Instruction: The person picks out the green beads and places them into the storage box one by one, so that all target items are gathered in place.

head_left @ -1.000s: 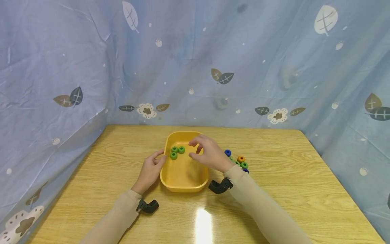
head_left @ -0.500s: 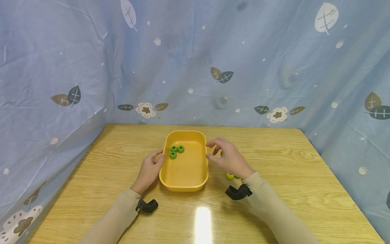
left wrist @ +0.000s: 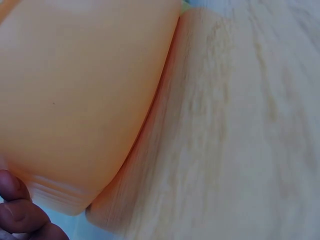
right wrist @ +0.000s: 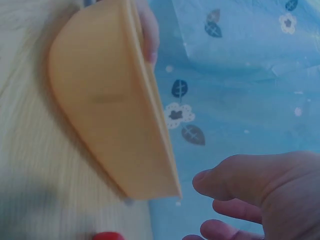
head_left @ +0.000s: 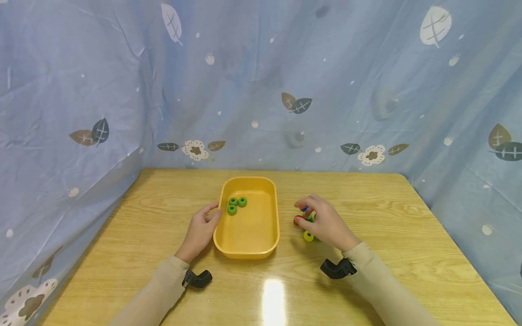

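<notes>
In the head view, the yellow tray [head_left: 246,231] holds several green beads [head_left: 242,202] near its left wall. My left hand [head_left: 200,230] grips the tray's left rim, thumb over the edge; the left wrist view shows its fingers [left wrist: 22,215] against the tray's outer side. To the right of the tray, my right hand [head_left: 326,222] hovers over a bead pile, thumb and fingers apart, nothing visibly held. Around that hand show a red bead [head_left: 298,220], a yellow bead [head_left: 308,236], green beads [head_left: 310,218] and a blue bead [head_left: 305,208], partly hidden.
The wooden table [head_left: 367,194] extends on both sides of the tray. A blue patterned cloth [head_left: 244,90] hangs behind and beside it. Black wrist devices sit on the left [head_left: 197,279] and right [head_left: 338,268] sleeves.
My right hand has moved from above the tray, across its right rim, to the bead pile on the right. My left hand keeps its place on the rim.
</notes>
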The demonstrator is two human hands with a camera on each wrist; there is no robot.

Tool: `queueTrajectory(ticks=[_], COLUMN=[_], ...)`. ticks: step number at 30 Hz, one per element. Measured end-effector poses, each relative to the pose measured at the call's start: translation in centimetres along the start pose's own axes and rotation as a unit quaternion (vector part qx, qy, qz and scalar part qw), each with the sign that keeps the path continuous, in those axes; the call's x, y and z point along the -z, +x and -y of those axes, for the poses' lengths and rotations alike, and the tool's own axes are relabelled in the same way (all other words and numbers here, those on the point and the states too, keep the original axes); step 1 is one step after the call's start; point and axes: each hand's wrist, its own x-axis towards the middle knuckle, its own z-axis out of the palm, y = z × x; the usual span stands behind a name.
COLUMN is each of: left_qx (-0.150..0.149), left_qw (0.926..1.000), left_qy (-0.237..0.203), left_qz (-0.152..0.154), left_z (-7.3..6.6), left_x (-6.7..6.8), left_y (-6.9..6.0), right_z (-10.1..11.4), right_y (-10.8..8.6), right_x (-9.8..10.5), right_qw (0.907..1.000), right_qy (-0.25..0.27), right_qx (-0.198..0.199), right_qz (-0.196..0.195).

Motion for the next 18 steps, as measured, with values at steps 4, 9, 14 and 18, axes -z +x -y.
queueTrajectory(ticks=[4, 9, 14, 18], left_qx=[-0.001, -0.003, -0.004, -0.003], left_qw=[1.0, 0.9999, 0.9999, 0.9999], left_qy=[0.004, 0.009, 0.012, 0.011], left_qz=[-0.002, -0.008, -0.007, -0.007], left_z=[0.1, 0.2, 0.1, 0.2], left_x=[-0.1, -0.2, -0.1, -0.1], left_y=[0.2, 0.2, 0.1, 0.0], right_z=[-0.6, -1.2, -1.9, -2.6], right_y=[-0.5, -0.9, -1.2, -1.3], right_x=[0.1, 0.2, 0.3, 0.2], right_qw=[0.9998, 0.9996, 0.9996, 0.9991], right_qy=[-0.017, -0.025, -0.025, -0.042], right_qx=[-0.008, -0.009, -0.008, -0.01], right_qz=[-0.003, 0.0, 0.004, 0.006])
